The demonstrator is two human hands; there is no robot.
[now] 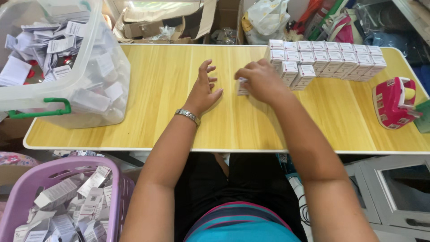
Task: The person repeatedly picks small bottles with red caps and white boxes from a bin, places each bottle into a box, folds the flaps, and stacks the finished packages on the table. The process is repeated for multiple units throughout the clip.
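Note:
My right hand (262,80) is closed around a small white carton (242,86) just above the yellow wooden table (152,112), left of a block of upright white cartons (327,60) lined in rows at the far right. My left hand (205,89) hovers beside it with fingers spread and nothing in it; a metal watch sits on that wrist. The two hands are a few centimetres apart near the table's middle.
A clear plastic tub (58,62) with a green latch, full of flat white cartons and leaflets, stands at the table's left end. A pink tape dispenser (394,103) sits at the right end. A purple basket (53,201) of cartons is on the floor at lower left.

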